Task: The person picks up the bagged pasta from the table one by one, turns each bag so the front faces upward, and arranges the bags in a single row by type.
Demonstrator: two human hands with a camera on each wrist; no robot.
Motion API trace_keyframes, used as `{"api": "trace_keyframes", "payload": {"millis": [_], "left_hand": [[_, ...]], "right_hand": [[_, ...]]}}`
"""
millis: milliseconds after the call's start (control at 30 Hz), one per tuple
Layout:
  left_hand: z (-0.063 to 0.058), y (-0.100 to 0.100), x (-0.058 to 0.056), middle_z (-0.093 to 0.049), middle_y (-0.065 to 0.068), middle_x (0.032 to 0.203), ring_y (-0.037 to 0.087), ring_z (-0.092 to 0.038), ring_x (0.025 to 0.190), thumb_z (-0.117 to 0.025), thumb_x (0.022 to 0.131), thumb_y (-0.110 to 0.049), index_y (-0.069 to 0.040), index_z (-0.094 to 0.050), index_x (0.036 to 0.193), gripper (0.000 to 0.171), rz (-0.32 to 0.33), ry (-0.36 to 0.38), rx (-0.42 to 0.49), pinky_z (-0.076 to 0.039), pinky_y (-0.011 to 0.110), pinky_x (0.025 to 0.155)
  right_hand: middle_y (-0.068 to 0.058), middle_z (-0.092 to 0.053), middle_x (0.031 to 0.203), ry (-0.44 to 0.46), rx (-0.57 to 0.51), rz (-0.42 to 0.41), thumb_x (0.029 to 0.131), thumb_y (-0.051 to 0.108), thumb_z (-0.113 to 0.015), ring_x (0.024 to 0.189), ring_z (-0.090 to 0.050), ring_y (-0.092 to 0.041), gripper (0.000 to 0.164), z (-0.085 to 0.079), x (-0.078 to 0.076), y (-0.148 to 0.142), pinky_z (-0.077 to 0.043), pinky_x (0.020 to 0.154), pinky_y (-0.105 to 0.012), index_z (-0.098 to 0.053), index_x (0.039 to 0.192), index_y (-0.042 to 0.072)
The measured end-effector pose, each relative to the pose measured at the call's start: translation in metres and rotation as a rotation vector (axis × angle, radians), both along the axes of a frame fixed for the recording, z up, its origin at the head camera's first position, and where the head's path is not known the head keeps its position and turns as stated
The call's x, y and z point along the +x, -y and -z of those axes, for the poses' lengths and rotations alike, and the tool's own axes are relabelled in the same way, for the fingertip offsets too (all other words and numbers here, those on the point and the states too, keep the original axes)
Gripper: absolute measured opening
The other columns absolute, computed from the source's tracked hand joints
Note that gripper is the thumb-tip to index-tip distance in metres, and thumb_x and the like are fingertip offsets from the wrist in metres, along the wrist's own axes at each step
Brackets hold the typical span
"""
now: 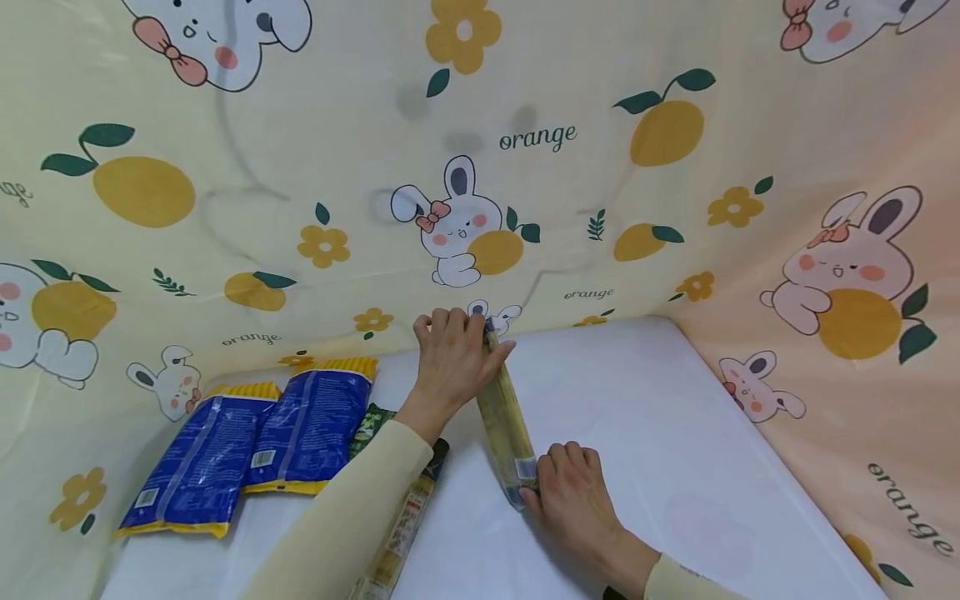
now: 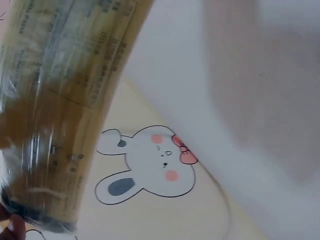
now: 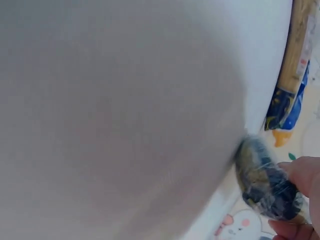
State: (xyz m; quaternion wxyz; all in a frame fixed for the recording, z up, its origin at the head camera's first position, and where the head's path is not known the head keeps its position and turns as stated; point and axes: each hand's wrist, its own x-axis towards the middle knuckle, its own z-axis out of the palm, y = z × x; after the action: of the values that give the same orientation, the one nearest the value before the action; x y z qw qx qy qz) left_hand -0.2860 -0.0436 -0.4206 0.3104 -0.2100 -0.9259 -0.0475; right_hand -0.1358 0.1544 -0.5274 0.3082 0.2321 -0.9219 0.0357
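A long clear-wrapped pack of spaghetti (image 1: 504,417) stands tilted over the white table between both hands. My left hand (image 1: 459,354) grips its far, dark end from above, thumb on the near side. The right hand (image 1: 577,496) pinches the near end beside a small white label. In the left wrist view the spaghetti pack (image 2: 65,100) fills the left side, printed text showing through the film, with fingertips at its dark end. The right wrist view shows the crinkled end of the pack (image 3: 267,182) between thumb and fingers.
Two blue-and-yellow bags (image 1: 202,458) lie on the left of the white table (image 1: 660,417), with a green packet (image 1: 369,425) partly behind the left sleeve. A second spaghetti pack (image 1: 401,533) lies under the left forearm. A patterned cloth wall (image 1: 360,167) rises behind the table.
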Motion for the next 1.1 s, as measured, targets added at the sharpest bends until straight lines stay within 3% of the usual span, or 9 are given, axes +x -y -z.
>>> {"api": "trace_keyframes", "payload": {"millis": [167,367,500,633,767,900,1000,1100], "left_hand": [[-0.008,-0.006,0.002,-0.057,0.011,0.096,0.037,-0.049,0.106,-0.047,0.099,-0.076,-0.010,-0.063,0.109,0.068,-0.052,0.007,0.030,-0.030,0.053,0.087],[-0.009,-0.008,0.001,-0.055,0.009,0.090,0.036,-0.050,0.100,-0.049,0.096,-0.079,-0.013,-0.061,0.107,0.068,-0.078,-0.019,0.020,-0.030,0.050,0.082],[-0.011,-0.007,0.002,-0.060,0.009,0.093,0.036,-0.052,0.100,-0.055,0.096,-0.075,-0.013,-0.063,0.113,0.065,-0.062,-0.029,0.013,-0.031,0.050,0.082],[-0.014,-0.002,0.001,-0.067,0.011,0.100,0.036,-0.055,0.104,-0.063,0.100,-0.061,-0.011,-0.065,0.120,0.053,-0.003,-0.001,0.006,-0.034,0.052,0.086],[-0.018,0.007,0.000,-0.071,0.012,0.106,0.036,-0.057,0.109,-0.063,0.104,-0.050,-0.010,-0.064,0.121,0.043,0.050,0.082,0.018,-0.036,0.054,0.091],[-0.016,0.016,0.000,-0.071,0.012,0.114,0.035,-0.055,0.113,-0.062,0.106,-0.042,-0.011,-0.064,0.127,0.038,0.063,0.203,0.088,-0.035,0.054,0.093],[-0.012,0.023,0.000,-0.071,0.011,0.120,0.034,-0.055,0.116,-0.060,0.108,-0.036,-0.012,-0.064,0.130,0.033,0.052,0.283,0.147,-0.035,0.053,0.095],[-0.008,0.029,0.000,-0.071,0.009,0.123,0.033,-0.054,0.119,-0.057,0.110,-0.032,-0.014,-0.063,0.130,0.028,0.039,0.342,0.188,-0.034,0.053,0.097]], "right_hand": [[-0.006,-0.045,0.075,-0.035,0.057,0.017,0.073,0.034,-0.089,0.077,-0.049,-0.031,0.046,-0.004,-0.001,0.002,-0.045,0.080,-0.049,-0.052,0.077,0.006],[-0.008,-0.046,0.076,-0.093,0.127,-0.020,0.073,0.036,-0.086,0.076,-0.051,-0.031,0.046,-0.005,0.002,0.013,-0.047,0.081,-0.049,-0.054,0.078,0.004],[-0.008,-0.047,0.078,-0.091,0.151,-0.025,0.074,0.046,-0.089,0.079,-0.051,-0.031,0.055,-0.005,0.004,0.017,-0.046,0.083,-0.047,-0.053,0.079,0.004],[-0.007,-0.047,0.078,-0.067,0.158,-0.040,0.077,0.060,-0.084,0.080,-0.052,-0.030,0.063,-0.005,0.006,0.020,-0.046,0.083,-0.046,-0.053,0.082,0.005],[-0.007,-0.046,0.078,-0.057,0.133,-0.100,0.086,0.063,-0.071,0.078,-0.052,-0.029,0.060,-0.004,0.006,0.020,-0.047,0.082,-0.046,-0.051,0.083,0.007],[-0.006,-0.047,0.078,-0.033,0.093,-0.143,0.096,0.053,-0.064,0.079,-0.052,-0.029,0.048,-0.005,0.004,0.014,-0.047,0.082,-0.047,-0.051,0.081,0.009],[-0.006,-0.049,0.079,0.006,0.085,-0.108,0.098,0.047,-0.064,0.080,-0.052,-0.029,0.045,-0.005,-0.001,0.005,-0.047,0.082,-0.049,-0.052,0.079,0.009],[-0.006,-0.048,0.078,0.041,0.103,-0.040,0.095,0.054,-0.067,0.081,-0.051,-0.030,0.052,-0.005,-0.008,-0.004,-0.046,0.081,-0.050,-0.052,0.077,0.008]]}}
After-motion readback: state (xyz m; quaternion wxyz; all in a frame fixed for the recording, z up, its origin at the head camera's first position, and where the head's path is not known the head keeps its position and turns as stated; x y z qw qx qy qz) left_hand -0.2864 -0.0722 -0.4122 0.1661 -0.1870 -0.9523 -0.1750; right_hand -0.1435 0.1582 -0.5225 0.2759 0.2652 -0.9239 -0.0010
